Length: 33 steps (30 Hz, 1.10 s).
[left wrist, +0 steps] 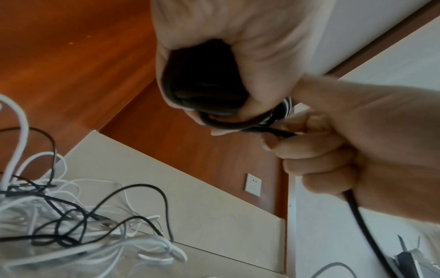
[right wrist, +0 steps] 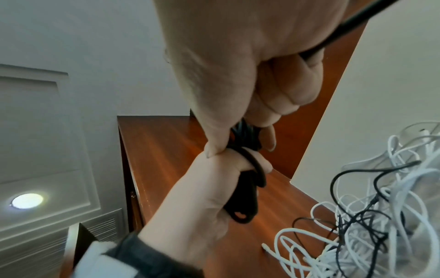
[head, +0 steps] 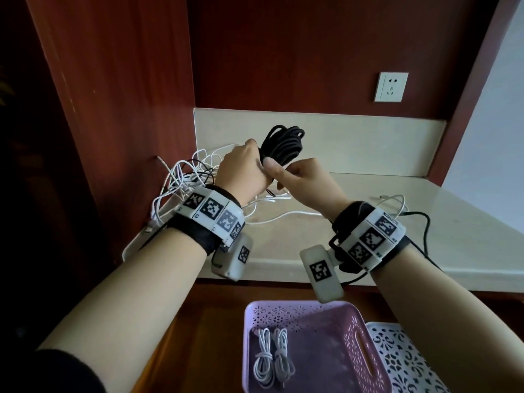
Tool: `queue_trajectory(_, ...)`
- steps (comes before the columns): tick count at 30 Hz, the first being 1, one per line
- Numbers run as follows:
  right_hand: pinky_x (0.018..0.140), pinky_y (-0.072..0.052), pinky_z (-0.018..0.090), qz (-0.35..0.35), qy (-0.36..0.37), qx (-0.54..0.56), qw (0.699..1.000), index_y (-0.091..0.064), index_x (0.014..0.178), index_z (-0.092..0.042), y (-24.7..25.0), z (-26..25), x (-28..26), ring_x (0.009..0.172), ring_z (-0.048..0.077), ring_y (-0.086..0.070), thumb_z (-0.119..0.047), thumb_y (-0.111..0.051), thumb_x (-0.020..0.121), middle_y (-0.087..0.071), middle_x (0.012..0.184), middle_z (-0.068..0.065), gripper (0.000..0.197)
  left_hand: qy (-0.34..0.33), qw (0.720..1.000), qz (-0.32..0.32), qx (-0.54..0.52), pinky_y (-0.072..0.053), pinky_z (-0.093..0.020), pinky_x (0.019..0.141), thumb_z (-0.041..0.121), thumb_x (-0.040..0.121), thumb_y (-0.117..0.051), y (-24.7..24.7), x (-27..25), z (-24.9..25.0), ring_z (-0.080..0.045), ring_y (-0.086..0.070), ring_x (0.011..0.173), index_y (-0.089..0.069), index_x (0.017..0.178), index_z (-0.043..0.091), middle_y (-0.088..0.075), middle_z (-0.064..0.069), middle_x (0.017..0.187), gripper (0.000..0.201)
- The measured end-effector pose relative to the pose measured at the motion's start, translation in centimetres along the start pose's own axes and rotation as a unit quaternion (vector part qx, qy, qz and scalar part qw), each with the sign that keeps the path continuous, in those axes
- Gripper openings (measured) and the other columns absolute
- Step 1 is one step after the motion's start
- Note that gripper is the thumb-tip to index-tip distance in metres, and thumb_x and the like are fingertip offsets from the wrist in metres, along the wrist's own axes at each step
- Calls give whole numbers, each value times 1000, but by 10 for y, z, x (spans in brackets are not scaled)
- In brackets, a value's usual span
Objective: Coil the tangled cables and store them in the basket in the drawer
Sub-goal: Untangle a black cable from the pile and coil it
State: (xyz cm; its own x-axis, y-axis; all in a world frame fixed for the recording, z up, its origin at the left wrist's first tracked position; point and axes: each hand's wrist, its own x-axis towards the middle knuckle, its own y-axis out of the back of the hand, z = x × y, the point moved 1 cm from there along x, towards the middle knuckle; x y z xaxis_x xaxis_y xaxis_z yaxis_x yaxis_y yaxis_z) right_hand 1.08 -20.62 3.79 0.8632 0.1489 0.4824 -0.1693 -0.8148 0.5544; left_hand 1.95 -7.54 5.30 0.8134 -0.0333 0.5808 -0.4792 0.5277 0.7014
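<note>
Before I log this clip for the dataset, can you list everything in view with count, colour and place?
black cable coil: one, black, held up above the counter
tangled cables: one pile, white and thin black, counter's left back corner
white cable: one, white, on the counter by the right wrist
counter: one, cream
wall socket: one, white, back panel
basket: one, lilac, in the open drawer below
coiled cables: two, white, inside the basket
patterned basket: one, white, right of the lilac one
left hand: grip round the coil
right hand: pinches the coil's loose black end
</note>
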Motion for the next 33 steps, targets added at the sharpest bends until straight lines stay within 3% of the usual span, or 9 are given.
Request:
queue_trajectory(5, 41, -23, 14, -17, -9, 27, 999, -59, 72, 17, 4, 6, -3, 36, 6, -30, -42, -63, 87, -34, 34, -10, 60, -29, 998, -31, 35, -38, -35, 67, 11, 83, -54, -2, -7, 7, -34, -54, 88, -46, 103, 0, -55, -14, 93, 24)
queue_trajectory(9, 42, -24, 14, -38, -3, 42, 998, -62, 66, 5, 12, 14, -8, 38, 5, -32, -36, -63, 88, -39, 34, -13, 46, -35, 993, -108, 20, -37, -34, 65, 14, 83, -59, -2, -8, 5, -32, -52, 84, -43, 102, 3, -53, -10, 92, 28)
queue_trajectory(12, 40, -24, 17, -42, 22, -21, 999, -61, 68, 8, 11, 20, -10, 37, 8, -33, -37, -61, 90, -37, 35, -11, 50, -48, 984, -169, 4, -44, -37, 69, 14, 83, -60, -2, -8, 4, -33, -56, 88, -39, 111, 4, -57, -13, 99, 37)
queue_trajectory(16, 49, -28, 32, -25, 105, -162, 981, -50, 58, 0, 0, 28, -14, 46, 20, -37, -34, -52, 95, -41, 46, -1, 50, -68, 977, -204, 10, -42, -39, 69, 10, 82, -58, -10, -10, 0, -35, -58, 88, -35, 117, 3, -59, -17, 97, 42)
queue_trajectory(21, 64, -41, 39, -81, 125, -215, 965, -63, 83, 0, -1, 39, -13, 72, 33, -54, -27, -45, 98, -61, 73, 12, 36, -25, 959, -282, -3, -37, -30, 53, 12, 79, -64, -14, -4, -5, -22, -53, 64, -34, 108, 13, -54, -5, 76, 42)
queue_trajectory(26, 59, -35, 30, -95, 114, -168, 975, -65, 79, -3, 8, 35, -9, 58, 15, -45, -25, -51, 96, -49, 60, -3, 32, -72, 936, -336, -76, -33, -27, 49, 5, 70, -64, -14, 2, -8, -15, -40, 53, -50, 90, 5, -45, -4, 65, 24)
queue_trajectory(28, 53, -33, 19, -99, 97, -151, 979, -65, 75, -5, 8, 36, -10, 52, 4, -45, -24, -53, 95, -45, 55, -10, 30, -67, 932, -351, -65, -36, -26, 52, 8, 73, -68, -11, 2, -8, -9, -42, 53, -46, 90, 10, -46, -1, 68, 28)
queue_trajectory(30, 51, -34, 15, -98, 75, -127, 984, -64, 73, -7, 4, 37, -9, 50, -1, -45, -24, -55, 95, -43, 54, -10, 29, -75, 930, -353, -68, -39, -15, 53, 4, 77, -72, -11, 3, -8, -2, -49, 53, -46, 86, 16, -48, 3, 69, 30)
queue_trajectory(33, 46, -32, 15, -78, 34, -84, 993, -61, 68, -8, 1, 38, -4, 43, 2, -41, -24, -56, 94, -41, 51, -6, 31, -42, 951, -303, -38, -46, -23, 60, 26, 72, -82, -16, 4, -10, -4, -56, 73, -42, 106, 13, -55, 5, 86, 54)
